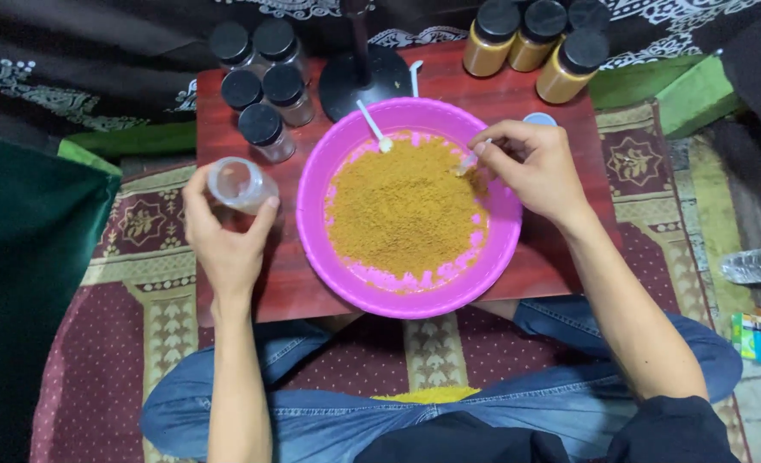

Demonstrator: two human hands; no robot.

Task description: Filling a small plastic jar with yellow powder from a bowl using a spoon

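Left hand [226, 236] fingers clamp an empty clear jar [241, 184]; right hand [531, 167] fingers pinch a white spoon [469, 160] in the pink bowl's [501, 249] yellow powder [402, 210].

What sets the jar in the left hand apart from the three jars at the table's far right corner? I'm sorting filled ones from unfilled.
The jar in the left hand is clear, looks empty, has no lid and is held tilted. The three jars at the far right corner show yellow-brown contents, wear black lids and stand upright on the red table. All look like small clear jars of similar shape.
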